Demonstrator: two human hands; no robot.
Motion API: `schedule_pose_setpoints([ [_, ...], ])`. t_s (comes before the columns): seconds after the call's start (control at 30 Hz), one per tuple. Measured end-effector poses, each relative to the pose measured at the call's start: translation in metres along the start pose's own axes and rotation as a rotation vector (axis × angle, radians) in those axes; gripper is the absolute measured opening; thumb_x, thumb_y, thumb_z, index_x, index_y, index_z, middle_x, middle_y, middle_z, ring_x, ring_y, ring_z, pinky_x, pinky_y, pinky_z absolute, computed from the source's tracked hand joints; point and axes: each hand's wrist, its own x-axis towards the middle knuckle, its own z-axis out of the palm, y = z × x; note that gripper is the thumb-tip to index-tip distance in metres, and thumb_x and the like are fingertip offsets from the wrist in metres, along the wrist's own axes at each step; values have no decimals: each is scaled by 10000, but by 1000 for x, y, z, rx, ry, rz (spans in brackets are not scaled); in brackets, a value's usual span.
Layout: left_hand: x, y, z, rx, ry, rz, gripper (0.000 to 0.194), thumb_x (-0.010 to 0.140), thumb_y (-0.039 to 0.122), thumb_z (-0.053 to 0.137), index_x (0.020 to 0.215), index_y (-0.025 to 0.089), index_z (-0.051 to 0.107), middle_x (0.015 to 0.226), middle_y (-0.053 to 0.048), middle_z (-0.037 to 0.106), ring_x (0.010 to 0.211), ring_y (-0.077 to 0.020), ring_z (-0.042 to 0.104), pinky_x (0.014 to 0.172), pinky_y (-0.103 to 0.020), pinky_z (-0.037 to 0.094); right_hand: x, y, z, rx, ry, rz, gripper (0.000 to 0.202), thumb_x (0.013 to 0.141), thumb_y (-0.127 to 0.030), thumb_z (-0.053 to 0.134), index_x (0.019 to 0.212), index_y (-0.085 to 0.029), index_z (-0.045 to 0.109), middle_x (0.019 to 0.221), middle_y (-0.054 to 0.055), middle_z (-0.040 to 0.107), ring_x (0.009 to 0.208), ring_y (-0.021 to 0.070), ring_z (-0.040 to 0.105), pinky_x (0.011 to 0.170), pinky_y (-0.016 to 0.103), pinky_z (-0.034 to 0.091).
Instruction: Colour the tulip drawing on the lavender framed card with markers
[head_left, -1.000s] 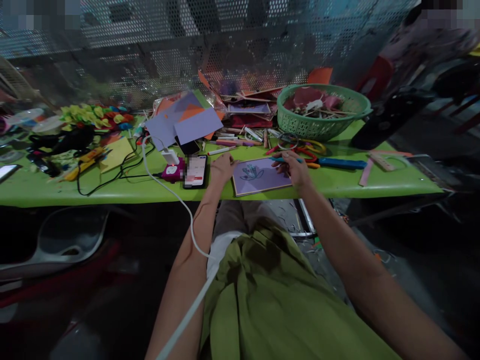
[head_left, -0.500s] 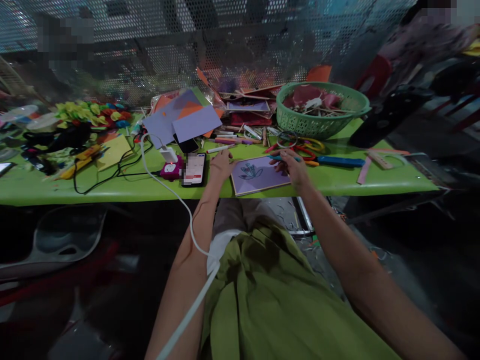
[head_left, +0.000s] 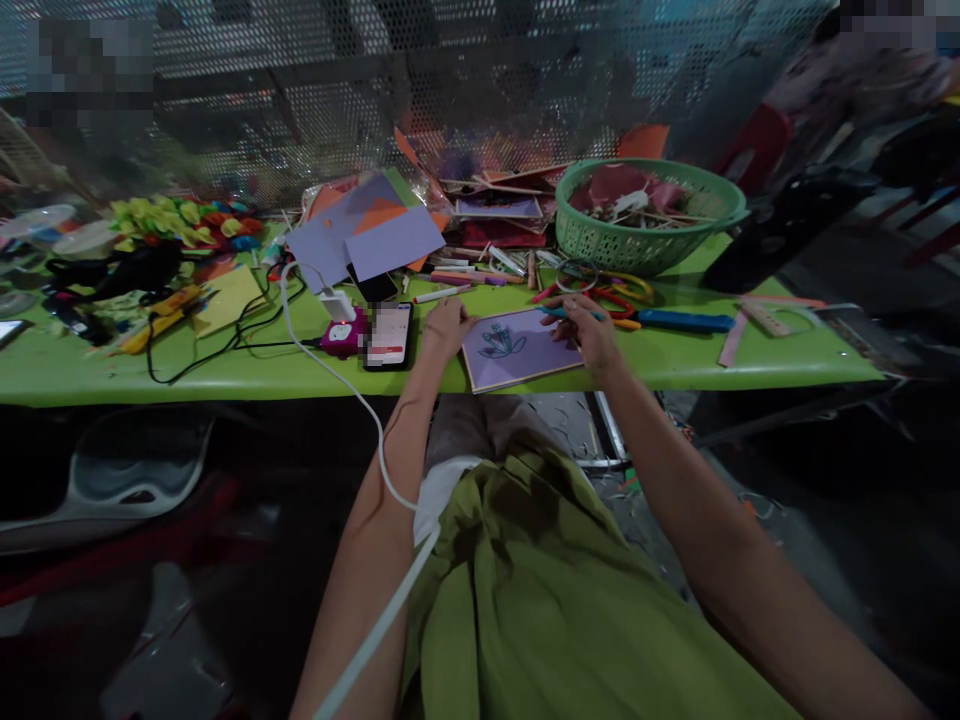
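Note:
A purple card [head_left: 517, 366] with a pale border lies on the table, a flower-like drawing in dark and teal lines on its left half. At the card's upper left corner, my left hand [head_left: 448, 324] is closed with bent fingers, thumb against the edge; its fingertips are partly hidden. My right hand [head_left: 596, 338] rests over the card's right side, pinching a teal pen [head_left: 555, 313] whose tip points left. A white pen with a red end [head_left: 439, 295] lies just beyond my left hand.
A phone [head_left: 391, 338] and magenta power adapter [head_left: 343, 338] with cables sit left of my left arm. Behind are loose paper sheets [head_left: 395, 243], several pens and a green basket [head_left: 637, 237]. Scissors and a blue-handled tool [head_left: 686, 321] lie right. A white cable [head_left: 379, 430] crosses my left arm.
The view has shifted very slightly. My right hand keeps the pen over the card with almost no movement, and my left hand stays at the corner.

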Motion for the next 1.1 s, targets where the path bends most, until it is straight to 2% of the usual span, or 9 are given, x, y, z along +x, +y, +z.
schedule_pose_setpoints([
  [0.23,-3,-1,0,-41,43,6,103,973,215,680,967,216,578,1231,-129,662,1208,-262,632,1052,-342,463,-3,-3,2,21,-1,9,436,775,-666,736,924,-257,762,806,8,760,540,95,580,495,218,406],
  [0.4,-4,-2,-1,-71,41,10,115,963,197,682,950,224,571,1185,-109,670,1173,-245,630,1036,-335,477,-4,-4,3,12,-5,17,455,770,-689,741,922,-261,761,808,4,758,545,91,583,461,203,349],
  [0.57,-4,1,-3,-101,-3,-30,71,983,216,657,1003,214,590,1126,-100,704,1103,-246,665,972,-332,489,-3,-3,2,-23,-5,20,483,786,-721,715,931,-262,748,819,6,755,531,91,571,461,213,350],
  [0.73,-5,1,-4,-192,-44,-36,63,1001,212,596,1059,215,623,1051,-60,734,993,-209,685,907,-308,500,-4,-4,2,5,-19,18,458,790,-694,730,933,-260,759,823,13,765,542,93,585,471,210,371],
  [0.87,-3,0,-4,-136,-35,6,98,1015,196,547,987,224,637,1106,-74,747,1063,-221,687,942,-314,498,-3,-5,1,20,-35,20,436,775,-669,759,915,-256,777,802,16,768,540,95,588,453,209,349],
  [0.97,3,-1,-2,-77,-48,13,136,1033,203,520,948,227,624,1142,-95,739,1146,-249,667,1001,-345,481,-1,-4,-2,46,-58,10,412,784,-657,767,892,-259,775,772,21,758,547,111,590,493,234,414],
  [1.1,13,-2,0,-43,-45,-10,165,1057,206,474,1016,215,633,1199,-125,716,1219,-277,635,1049,-385,454,3,-2,-7,46,-100,27,377,828,-623,738,889,-252,774,783,48,762,566,136,598,535,273,461],
])
